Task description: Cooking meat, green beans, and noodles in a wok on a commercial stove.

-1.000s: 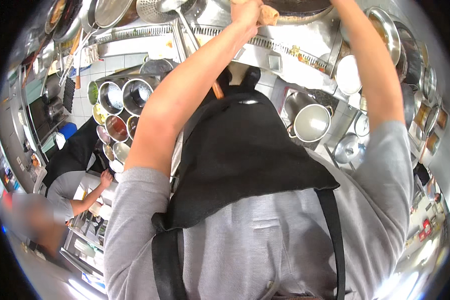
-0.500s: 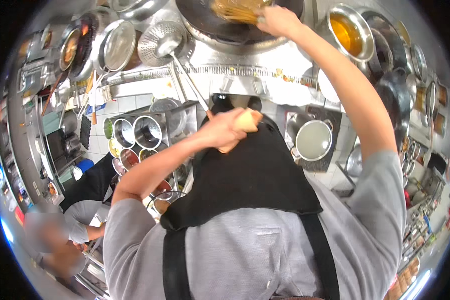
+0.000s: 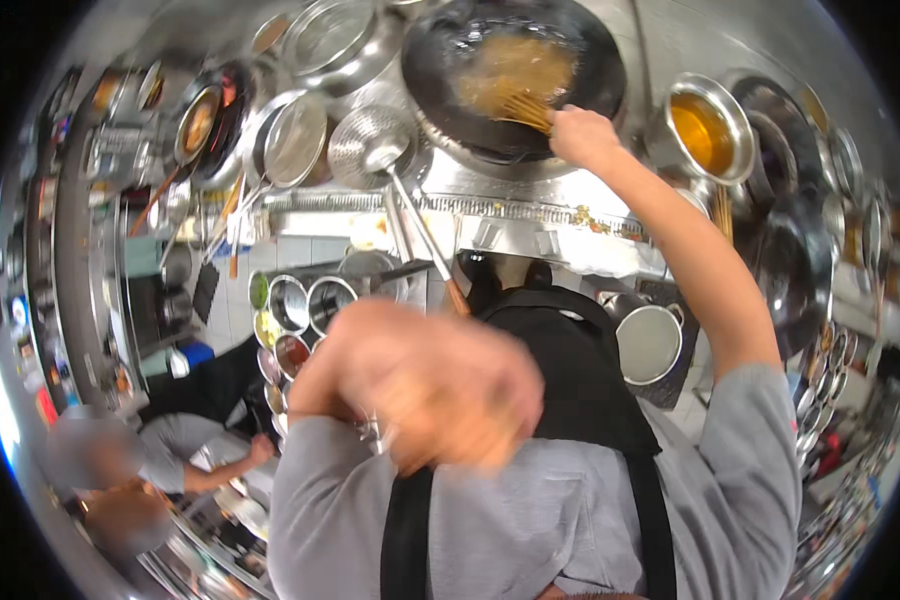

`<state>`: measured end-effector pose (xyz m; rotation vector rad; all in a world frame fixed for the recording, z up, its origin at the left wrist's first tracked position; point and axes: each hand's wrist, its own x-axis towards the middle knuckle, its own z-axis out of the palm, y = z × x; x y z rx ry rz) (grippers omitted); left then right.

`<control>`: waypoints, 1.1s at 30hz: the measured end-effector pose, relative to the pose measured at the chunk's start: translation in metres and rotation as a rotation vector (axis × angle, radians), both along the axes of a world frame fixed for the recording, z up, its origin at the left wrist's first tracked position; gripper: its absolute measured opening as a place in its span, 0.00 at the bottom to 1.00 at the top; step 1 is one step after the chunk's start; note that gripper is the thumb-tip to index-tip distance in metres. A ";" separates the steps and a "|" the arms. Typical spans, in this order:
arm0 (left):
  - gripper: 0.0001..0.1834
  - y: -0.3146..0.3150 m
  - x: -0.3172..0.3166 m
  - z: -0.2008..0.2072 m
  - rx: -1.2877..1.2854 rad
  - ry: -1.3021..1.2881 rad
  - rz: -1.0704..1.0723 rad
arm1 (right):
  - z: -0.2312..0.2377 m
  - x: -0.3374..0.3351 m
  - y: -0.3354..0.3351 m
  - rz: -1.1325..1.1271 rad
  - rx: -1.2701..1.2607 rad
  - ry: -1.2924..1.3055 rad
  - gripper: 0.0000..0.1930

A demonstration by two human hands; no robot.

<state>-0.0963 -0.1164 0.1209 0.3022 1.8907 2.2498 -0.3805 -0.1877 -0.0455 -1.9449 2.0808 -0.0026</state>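
My right hand [image 3: 585,138] is closed around a bamboo wok brush [image 3: 525,112], its bristles down in a black wok [image 3: 595,70] of murky, brownish, foamy liquid. In front of my chest, my left hand [image 3: 425,355] is smeared by motion. A folded tan-orange cloth [image 3: 455,425] shows blurred in its grip. A perforated skimmer [image 3: 355,145] and a ladle [image 3: 385,158] lie left of the wok. The ladle's wooden handle end [image 3: 457,297] points toward my black apron [image 3: 570,370], apart from my left hand.
A metal pot of amber liquid [image 3: 705,135] stands right of the wok. Several round containers [image 3: 288,303] sit lower left. A pot of cloudy liquid [image 3: 650,345] is beside my apron. Left of the skimmer is a strainer [image 3: 297,140]. At the far left, a co-worker's arm [image 3: 225,470] reaches across a counter.
My left hand with the cloth has swung from beside the ladle handle back toward my chest. The view has shifted, showing more of the wok; my right hand still grips the brush.
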 end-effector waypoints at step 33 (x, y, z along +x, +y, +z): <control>0.04 -0.089 -0.130 -0.283 0.640 -0.485 1.738 | -0.006 -0.043 -0.132 -0.330 -0.137 0.017 0.15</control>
